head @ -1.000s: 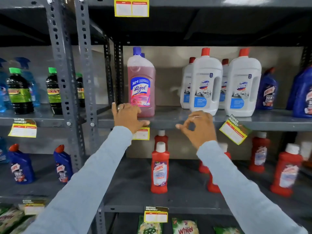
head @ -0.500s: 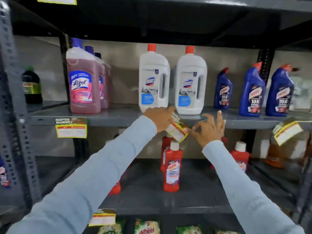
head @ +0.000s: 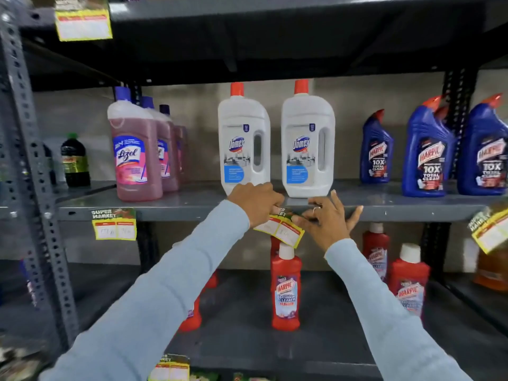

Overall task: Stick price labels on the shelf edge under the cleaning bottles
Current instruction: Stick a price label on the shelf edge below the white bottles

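A yellow and red price label (head: 281, 230) hangs tilted at the grey shelf edge (head: 176, 213), below two white Domex bottles (head: 243, 144). My left hand (head: 254, 203) pinches the label's top left part. My right hand (head: 327, 218) pinches its top right corner with thumb and forefinger, the other fingers spread against the shelf edge. Another price label (head: 115, 224) is stuck straight on the edge under the pink Lizol bottles (head: 134, 152). A third label (head: 490, 226) hangs crooked at the far right under the blue Harpic bottles (head: 428, 152).
Red Harpic bottles (head: 286, 287) stand on the shelf below my hands. A perforated grey upright (head: 30, 160) runs down the left. A dark bottle (head: 74, 160) stands on the neighbouring shelf. One more label (head: 83, 23) hangs on the top shelf edge and another (head: 170, 368) on the bottom one.
The view has swung right from the Lizol label to the Domex bottles. Both hands moved to the tilted label and took hold of it; in the last half second they barely shifted.
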A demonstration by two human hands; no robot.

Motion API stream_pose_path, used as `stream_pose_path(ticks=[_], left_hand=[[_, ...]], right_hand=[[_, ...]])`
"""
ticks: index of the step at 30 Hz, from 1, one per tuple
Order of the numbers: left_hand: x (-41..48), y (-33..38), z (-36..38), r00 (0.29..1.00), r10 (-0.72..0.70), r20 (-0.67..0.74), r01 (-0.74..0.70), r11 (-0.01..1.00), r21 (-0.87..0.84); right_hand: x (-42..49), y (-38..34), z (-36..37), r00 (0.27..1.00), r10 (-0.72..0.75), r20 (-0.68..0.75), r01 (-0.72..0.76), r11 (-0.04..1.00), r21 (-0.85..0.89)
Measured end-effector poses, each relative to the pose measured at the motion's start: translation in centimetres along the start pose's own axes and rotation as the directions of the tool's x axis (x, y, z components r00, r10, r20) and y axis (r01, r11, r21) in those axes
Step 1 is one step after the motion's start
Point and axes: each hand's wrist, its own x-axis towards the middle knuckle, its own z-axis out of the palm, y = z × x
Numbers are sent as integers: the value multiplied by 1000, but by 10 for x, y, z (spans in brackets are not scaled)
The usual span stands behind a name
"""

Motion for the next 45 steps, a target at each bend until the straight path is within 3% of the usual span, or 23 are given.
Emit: stream_pose_path(ticks=[4, 10, 15, 22, 35, 42, 45], left_hand=[[-5, 0, 10, 998, -32, -60, 32, 999, 1], [-26, -1, 53, 986, -64, -155, 58, 997, -48], [-27, 3, 79, 931, -161, -328, 90, 971, -222], [-5, -16, 59, 917, -255, -307, 64, 854, -517], [0, -11, 67, 872, -371, -321, 131, 806, -577], [-2, 2, 69, 797, -524, -301, 166, 669, -725], [3, 15, 66, 767, -562, -308, 238, 696, -678]], right_hand=[[-2, 7, 2, 999, -35, -1, 35, 999, -4], [-11, 15, 3, 985, -161, 69, 174, 946, -273], [-6, 14, -9, 974, -199, 106, 226, 876, -426], [17, 4, -33, 983, -133, 123, 168, 929, -331], [18, 3, -24, 997, -67, 42, 76, 955, -288], [15, 8, -26, 999, 7, -34, -10, 996, -84], [14, 14, -22, 994, -22, -104, 25, 999, 22]])
